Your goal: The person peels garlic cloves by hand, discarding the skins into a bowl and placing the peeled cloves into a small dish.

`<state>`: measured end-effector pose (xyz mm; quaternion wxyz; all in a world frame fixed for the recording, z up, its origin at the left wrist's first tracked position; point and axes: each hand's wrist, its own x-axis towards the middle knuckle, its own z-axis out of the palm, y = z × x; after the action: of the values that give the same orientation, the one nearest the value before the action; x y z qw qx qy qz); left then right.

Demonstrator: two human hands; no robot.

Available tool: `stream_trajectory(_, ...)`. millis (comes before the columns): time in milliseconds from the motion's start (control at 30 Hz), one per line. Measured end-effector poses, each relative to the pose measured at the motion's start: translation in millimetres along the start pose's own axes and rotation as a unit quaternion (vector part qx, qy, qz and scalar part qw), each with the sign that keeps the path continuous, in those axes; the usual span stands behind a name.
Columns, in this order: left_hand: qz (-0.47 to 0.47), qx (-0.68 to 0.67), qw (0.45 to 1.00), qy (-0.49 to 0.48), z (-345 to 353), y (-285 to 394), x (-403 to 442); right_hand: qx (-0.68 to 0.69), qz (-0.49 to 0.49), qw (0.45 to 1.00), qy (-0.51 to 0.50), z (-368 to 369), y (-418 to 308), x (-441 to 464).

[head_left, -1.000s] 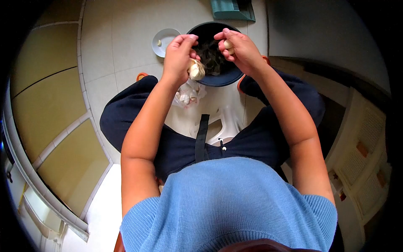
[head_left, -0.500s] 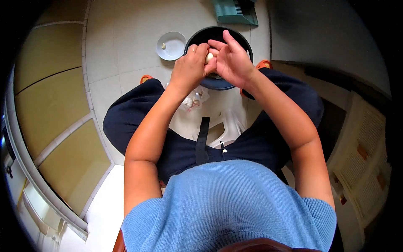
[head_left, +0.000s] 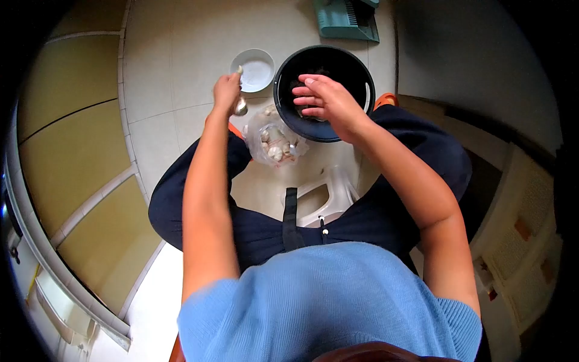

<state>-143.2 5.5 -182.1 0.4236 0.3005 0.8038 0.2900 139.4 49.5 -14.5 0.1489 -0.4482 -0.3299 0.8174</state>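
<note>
My left hand is beside the white bowl, its fingers closed. From the lower side of that hand sticks out a pale garlic piece, partly hidden by the fingers. A peeled garlic clove shows at the fingertips by the bowl's left rim; I cannot tell whether it is held or lies in the bowl. My right hand is held over the black bucket, fingers spread and nothing in them. Between my feet, a clear plastic bag holds several garlic bulbs.
A green dustpan lies on the floor beyond the bucket. A white plastic stool is below me, between my legs. Yellowish cabinet doors line the left side, and a dark panel stands at the right.
My left hand has moved away from my right hand, leftward to the bowl, carrying garlic. My right hand has stayed over the bucket, now empty. The garlic bag shows more fully.
</note>
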Motion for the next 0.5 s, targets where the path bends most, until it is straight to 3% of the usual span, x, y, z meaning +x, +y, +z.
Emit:
stream_trajectory(100,-0.076,0.083,0.993,0.031,41.0,-72.7,79.7,0.011,-0.022,1.0,0.007,-6.3,-10.9,7.3)
stream_trajectory(200,-0.08,0.166,0.983,0.015,52.5,-75.1,84.0,-0.001,-0.064,0.998,0.009,-10.6,-30.5,7.5)
stream_trajectory(300,-0.133,0.061,0.987,0.061,68.5,-129.6,118.9,-0.007,-0.056,0.998,0.034,-1.0,-37.3,2.4)
stream_trajectory(433,-0.166,0.026,0.985,0.034,63.2,-73.2,79.9,-0.021,-0.034,0.999,0.031,4.3,-40.0,-0.8)
stream_trajectory(500,-0.162,0.014,0.987,0.006,67.1,-92.6,91.3,-0.007,-0.06,0.998,0.03,1.4,-34.1,2.0)
